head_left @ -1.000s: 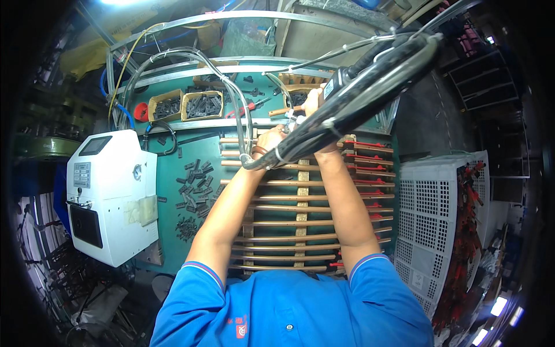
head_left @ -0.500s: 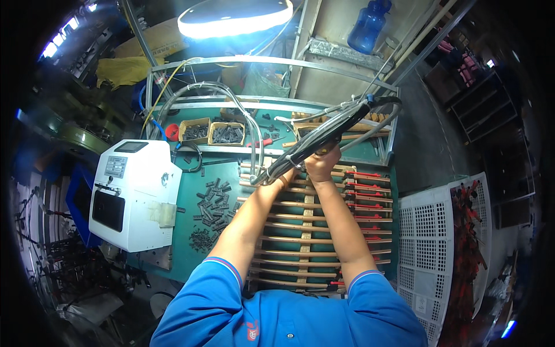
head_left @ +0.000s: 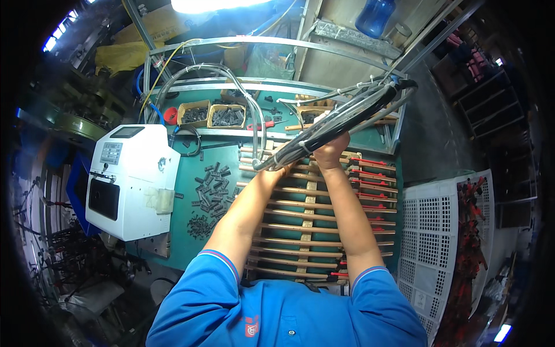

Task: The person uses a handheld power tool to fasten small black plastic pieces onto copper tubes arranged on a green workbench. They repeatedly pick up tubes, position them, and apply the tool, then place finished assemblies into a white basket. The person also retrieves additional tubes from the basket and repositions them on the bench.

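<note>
Both arms reach forward over a rack of copper-brown rods (head_left: 295,227) lying crosswise in rows, with red fittings (head_left: 373,196) near their right ends. My right hand (head_left: 330,153) is closed beside a black-sleeved hose and cable bundle (head_left: 324,134) at the far rods. Whatever it grips is hidden behind the bundle. Low over the far rods, my left hand (head_left: 282,172) is mostly covered by the same bundle, so its fingers do not show. Wooden slats (head_left: 306,243) run under the rods.
A white machine (head_left: 133,182) stands at the left. Dark small parts (head_left: 213,188) and tiny pieces (head_left: 200,226) lie beside the rack. Farther back are boxes of dark parts (head_left: 228,115), a red cup (head_left: 170,115) and a red-handled screwdriver (head_left: 261,125). A white perforated crate (head_left: 428,231) is at right.
The view has shifted a little. My right hand has moved slightly right, and the hose bundle has swung right with it. A dark and yellow thing at that hand is now hidden.
</note>
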Demonstrator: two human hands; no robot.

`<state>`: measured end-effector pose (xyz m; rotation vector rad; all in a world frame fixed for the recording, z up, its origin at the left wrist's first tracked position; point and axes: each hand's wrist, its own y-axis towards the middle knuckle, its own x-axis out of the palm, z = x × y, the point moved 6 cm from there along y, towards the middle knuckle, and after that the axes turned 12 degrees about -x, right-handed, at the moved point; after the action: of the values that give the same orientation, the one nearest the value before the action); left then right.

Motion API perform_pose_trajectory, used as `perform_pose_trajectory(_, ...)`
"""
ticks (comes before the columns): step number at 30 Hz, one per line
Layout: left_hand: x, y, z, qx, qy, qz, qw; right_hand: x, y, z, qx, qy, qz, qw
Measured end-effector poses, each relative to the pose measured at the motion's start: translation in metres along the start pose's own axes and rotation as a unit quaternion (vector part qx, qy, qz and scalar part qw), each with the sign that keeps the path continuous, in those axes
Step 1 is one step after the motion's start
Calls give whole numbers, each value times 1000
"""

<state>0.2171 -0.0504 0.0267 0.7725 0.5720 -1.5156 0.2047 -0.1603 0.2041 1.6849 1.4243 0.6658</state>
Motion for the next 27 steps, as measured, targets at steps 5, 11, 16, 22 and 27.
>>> perform_pose_trajectory(5, -55, -6, 40, -191, -45, -54, 979, -2, -41, 29, -33, -73, -38, 996)
perform_pose_trajectory(11, -20, -1, 6, -183, -165, -85, 965, 9, 5, 14, 81, 103, 14, 991)
perform_pose_trajectory(16, 2, 3, -34, -99, -109, 17, 989, -9, 69, -27, 124, 162, 115, 972)
perform_pose_trajectory(22, -6, -67, -18, -294, -720, -115, 618, -47, 90, -43, 128, 114, 97, 980)
perform_pose_trajectory(27, -6, -123, 18, -288, -762, -162, 557, -55, 79, -56, 156, 132, 114, 972)
